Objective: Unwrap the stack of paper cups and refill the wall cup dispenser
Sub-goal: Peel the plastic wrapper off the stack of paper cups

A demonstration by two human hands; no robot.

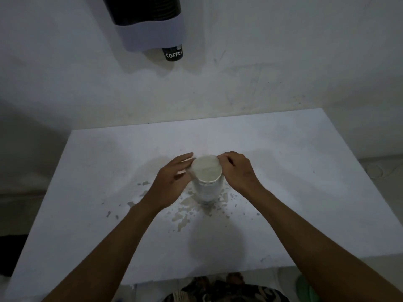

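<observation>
Cups (207, 184) stand upright between hands: left hand (172, 182) flat against the wrap, right hand (236, 171) pinching its top edge.

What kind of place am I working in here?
Likely a plain break or drinks corner: a cup dispenser on a bare white wall, a "COFFEE" cup at its mouth, a stained white table.

Bare forearms, camouflage-patterned garment (226, 295)
</observation>
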